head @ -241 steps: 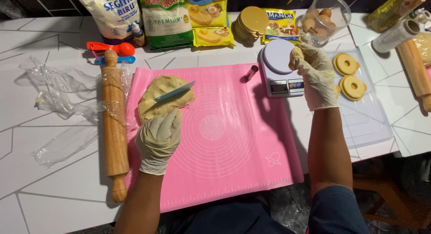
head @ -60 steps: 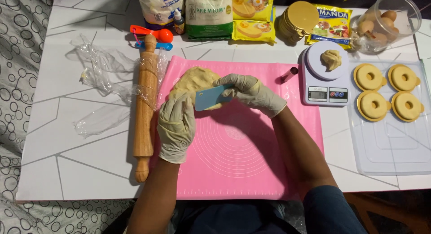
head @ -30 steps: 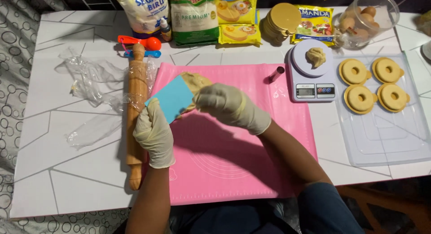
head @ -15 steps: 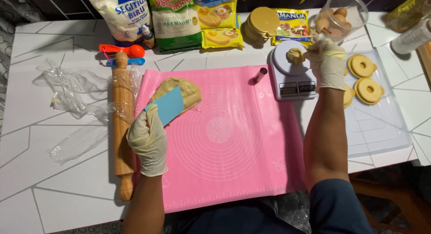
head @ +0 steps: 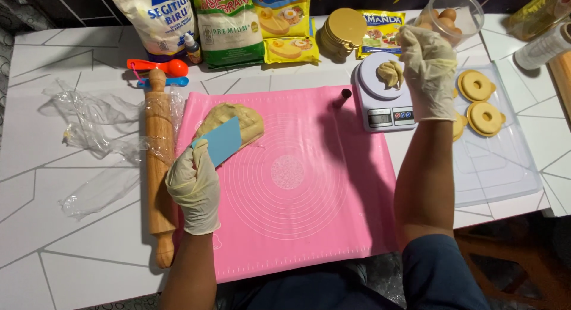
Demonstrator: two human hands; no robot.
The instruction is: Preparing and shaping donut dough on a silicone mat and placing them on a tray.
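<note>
Pink silicone mat [head: 297,227] covers the middle of the white table [head: 71,250], and the slab of pale dough [head: 238,121] lies at its upper left corner. The left hand [head: 193,188], gloved, is closed around a blue scraper [head: 219,142] whose edge rests on the dough. The right hand [head: 427,69] hangs over the kitchen scale [head: 383,99], fingers loosely curled just beside a small dough lump [head: 391,73] on the pan — whether they touch it I cannot tell. A wooden rolling pin [head: 159,167] lies along the mat's left edge; ring-shaped pieces [head: 479,99] sit on a clear tray [head: 505,173]. To weigh well, I judge, the hand should lift clear of the pan — any touch skews the reading.
</note>
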